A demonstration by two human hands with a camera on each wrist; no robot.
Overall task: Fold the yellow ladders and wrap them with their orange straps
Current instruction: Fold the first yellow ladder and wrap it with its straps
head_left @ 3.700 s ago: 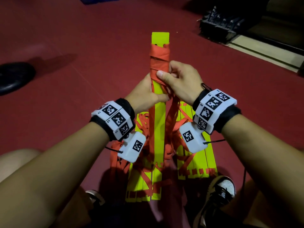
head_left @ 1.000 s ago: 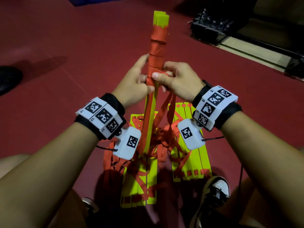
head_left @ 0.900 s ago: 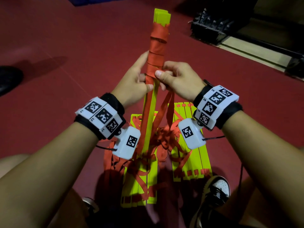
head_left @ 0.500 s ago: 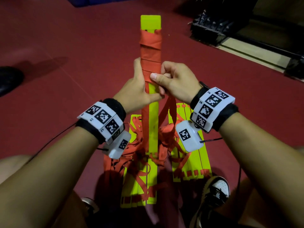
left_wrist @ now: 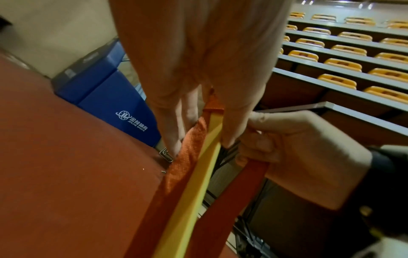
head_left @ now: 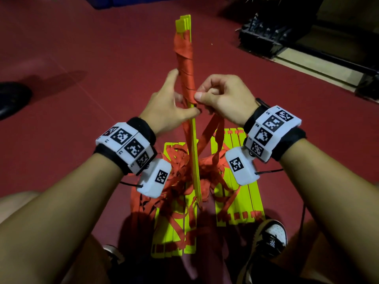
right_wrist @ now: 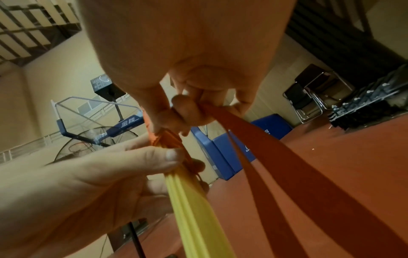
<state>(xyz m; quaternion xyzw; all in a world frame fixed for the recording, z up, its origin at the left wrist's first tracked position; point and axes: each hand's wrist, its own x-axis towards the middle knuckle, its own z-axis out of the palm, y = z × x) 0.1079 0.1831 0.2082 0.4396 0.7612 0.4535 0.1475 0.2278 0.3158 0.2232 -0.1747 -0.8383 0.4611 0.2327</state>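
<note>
The stiff, light folded yellow plastic ladder bundle (head_left: 193, 152) is gripped mid-length by the left hand (head_left: 166, 105), while the right hand (head_left: 223, 99) at 3 o'clock pinches the limp orange webbing strap (head_left: 184, 58) taut (it probably slips if slackened).

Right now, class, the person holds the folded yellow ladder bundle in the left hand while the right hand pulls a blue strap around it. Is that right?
One detail is wrong: the strap is orange, not blue. The head view shows it wound around the upper part of the folded yellow ladder bundle. The rest stands: the left hand holds the bundle and the right hand pulls the strap.
</note>
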